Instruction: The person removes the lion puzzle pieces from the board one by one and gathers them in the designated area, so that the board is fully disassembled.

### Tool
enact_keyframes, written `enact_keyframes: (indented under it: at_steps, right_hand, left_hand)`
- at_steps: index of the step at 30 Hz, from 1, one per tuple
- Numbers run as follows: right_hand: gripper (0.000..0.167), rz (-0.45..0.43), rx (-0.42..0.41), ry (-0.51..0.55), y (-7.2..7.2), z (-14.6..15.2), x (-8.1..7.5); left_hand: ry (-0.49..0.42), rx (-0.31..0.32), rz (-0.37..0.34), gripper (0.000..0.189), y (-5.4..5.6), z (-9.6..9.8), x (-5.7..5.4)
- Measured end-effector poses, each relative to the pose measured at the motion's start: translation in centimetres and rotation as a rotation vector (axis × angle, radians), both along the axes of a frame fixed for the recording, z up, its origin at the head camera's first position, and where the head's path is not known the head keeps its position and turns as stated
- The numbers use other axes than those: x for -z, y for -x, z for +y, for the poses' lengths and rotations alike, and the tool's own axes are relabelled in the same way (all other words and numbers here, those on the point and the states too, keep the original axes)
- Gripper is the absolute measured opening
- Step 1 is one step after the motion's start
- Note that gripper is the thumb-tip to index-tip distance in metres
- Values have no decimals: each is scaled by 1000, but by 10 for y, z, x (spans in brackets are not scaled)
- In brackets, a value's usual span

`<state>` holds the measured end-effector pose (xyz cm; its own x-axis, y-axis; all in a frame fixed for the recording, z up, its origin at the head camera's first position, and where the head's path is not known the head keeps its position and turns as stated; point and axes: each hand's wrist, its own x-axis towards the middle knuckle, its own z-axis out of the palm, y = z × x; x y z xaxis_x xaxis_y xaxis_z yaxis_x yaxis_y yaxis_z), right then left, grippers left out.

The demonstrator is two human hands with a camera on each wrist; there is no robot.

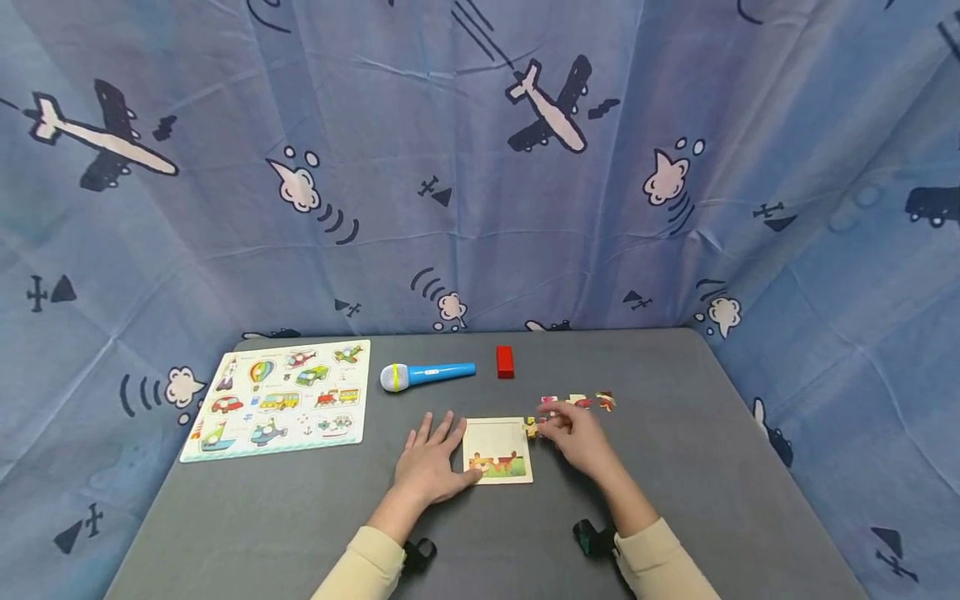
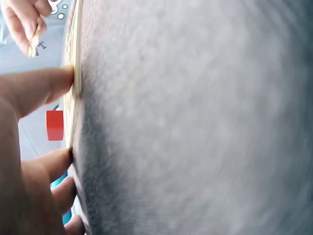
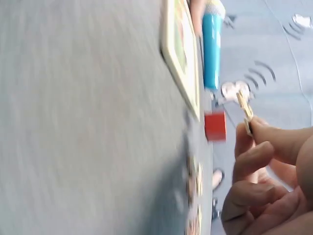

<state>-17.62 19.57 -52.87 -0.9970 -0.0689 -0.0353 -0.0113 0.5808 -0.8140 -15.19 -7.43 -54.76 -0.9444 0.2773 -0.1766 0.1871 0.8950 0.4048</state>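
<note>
A small wooden jigsaw tray (image 1: 491, 435) lies on the grey table, with joined puzzle pieces (image 1: 501, 464) along its near side. My left hand (image 1: 431, 468) rests at its left with fingers spread, the thumb (image 2: 58, 82) touching the tray's edge. Just beyond the tray's right edge, my right hand (image 1: 577, 440) pinches a jigsaw piece (image 3: 245, 110) between thumb and finger, lifted off the table. Several loose jigsaw pieces (image 1: 605, 401) lie behind the right hand, some partly hidden by it.
A red block (image 1: 505, 362) and a blue toy microphone (image 1: 441, 372) lie behind the tray. At the left is a picture board (image 1: 281, 421) of vehicles. A patterned blue curtain (image 1: 480, 208) hangs behind the table (image 1: 675, 467).
</note>
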Motion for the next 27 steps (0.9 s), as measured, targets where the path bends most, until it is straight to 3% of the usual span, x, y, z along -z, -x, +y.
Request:
enact_keyframes:
  at_steps: [4,9,19,27]
  right_hand:
    - [29,-10,92,33,3,30,-4]
    - [27,-2,138,-39,4,63,-7]
    - [27,-100,168,-154,10,108,0]
    - [26,-112,171,-192,15,123,6]
  left_hand:
    - [-10,34,-10,94,0,-1,-1]
    - [-7,53,-29,98,0,-3,-3]
    - [10,57,-42,101,0,-4,0]
    - [9,51,-41,100,-1,-4,-1]
